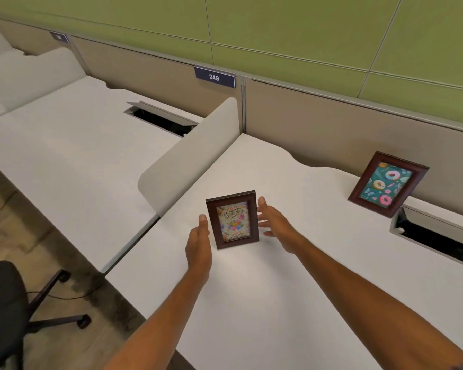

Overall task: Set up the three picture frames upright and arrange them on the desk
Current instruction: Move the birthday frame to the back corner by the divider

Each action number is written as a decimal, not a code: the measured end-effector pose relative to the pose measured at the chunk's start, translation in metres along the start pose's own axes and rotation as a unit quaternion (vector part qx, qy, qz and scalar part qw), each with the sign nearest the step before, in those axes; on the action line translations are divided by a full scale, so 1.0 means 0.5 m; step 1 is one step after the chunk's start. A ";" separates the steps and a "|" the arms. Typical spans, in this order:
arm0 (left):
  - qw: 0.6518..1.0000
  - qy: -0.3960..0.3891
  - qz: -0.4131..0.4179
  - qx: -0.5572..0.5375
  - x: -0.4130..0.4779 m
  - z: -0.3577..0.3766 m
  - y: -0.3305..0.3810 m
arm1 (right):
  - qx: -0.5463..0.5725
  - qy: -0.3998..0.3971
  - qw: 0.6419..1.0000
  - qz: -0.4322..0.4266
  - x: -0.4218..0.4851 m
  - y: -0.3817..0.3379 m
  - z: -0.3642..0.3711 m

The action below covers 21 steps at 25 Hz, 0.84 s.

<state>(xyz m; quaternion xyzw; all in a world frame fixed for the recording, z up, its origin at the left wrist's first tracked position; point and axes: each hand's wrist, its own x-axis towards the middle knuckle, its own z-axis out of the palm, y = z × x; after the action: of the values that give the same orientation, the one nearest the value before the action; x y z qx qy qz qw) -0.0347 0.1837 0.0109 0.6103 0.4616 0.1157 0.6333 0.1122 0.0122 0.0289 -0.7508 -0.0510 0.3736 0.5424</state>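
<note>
From my remote station I log two frames on the white desk (292, 276). The birthday frame (233, 220) stands upright near the desk's left edge, just in front of the low white divider (190, 158), its picture facing the camera. The left hand (198, 243) sits at the frame's left side, thumb up beside the edge; the remaining fingers are hidden from me, so I cannot tell whether they touch it. The right hand (274, 222) is at the right side, fingers loosely spread and slightly curled, the uppermost tip at the frame's top right corner (contact there is not clear). The doughnut frame (388, 184) stands tilted back against the beige partition (318, 124), well apart to the right, just beside the open cable hatch (433, 236). I see only these two frames.
</note>
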 end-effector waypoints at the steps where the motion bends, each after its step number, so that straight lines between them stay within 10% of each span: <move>1: 0.999 -0.033 -0.008 0.004 0.011 -0.002 0.005 | 0.000 -0.007 1.000 -0.005 0.005 -0.003 0.005; 21: 0.978 -0.203 0.025 -0.031 0.125 0.072 0.056 | 0.057 -0.029 0.998 0.011 0.092 -0.022 -0.015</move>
<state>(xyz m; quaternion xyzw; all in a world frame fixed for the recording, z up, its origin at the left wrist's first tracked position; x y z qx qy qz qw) 0.0373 0.2107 0.0015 0.6126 0.3047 0.0192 0.7290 0.1532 0.0332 0.0158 -0.7080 -0.0372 0.4031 0.5786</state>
